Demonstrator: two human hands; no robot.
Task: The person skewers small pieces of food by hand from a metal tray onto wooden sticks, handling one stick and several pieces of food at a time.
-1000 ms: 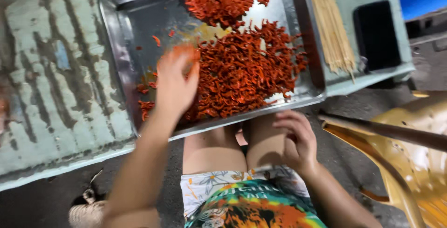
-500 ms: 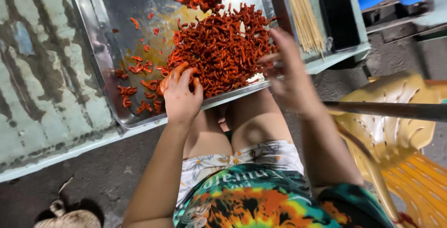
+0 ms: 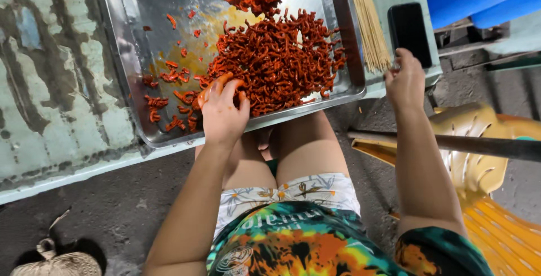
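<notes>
A: Item one, left hand [image 3: 222, 110]. Condition?

B: Fingers curled loosely, red with sauce, resting at the near edge of the meat pile [image 3: 276, 62] on the tray [image 3: 127, 67]. It may be pinching a piece; the knuckles hide that, so I cannot tell.

A: Item two, right hand [image 3: 404, 81].

B: Fingers drawn together at the near ends of the skewers [image 3: 369, 25], apparently pinching one. The bundle lies on the counter [image 3: 51, 84] just right of the tray, with a dark phone [image 3: 409, 31] beside it.

A: Risks on file?

B: Three. The tray's near edge overhangs the counter above the knees; a downward press from the left hand could tip it. Loose pieces [image 3: 166, 98] strewn near that rim could be swept off. The skewer ends sit close to the counter edge, so a careless tug might drag several to the ground, or smear sauce toward the phone.

A: Changes against the record half a second back?

B: The right hand has left the tray's right rim and gone over to the skewers. The left hand stays at the pile's near edge, barely moved. The camera has tilted, showing more counter.
</notes>
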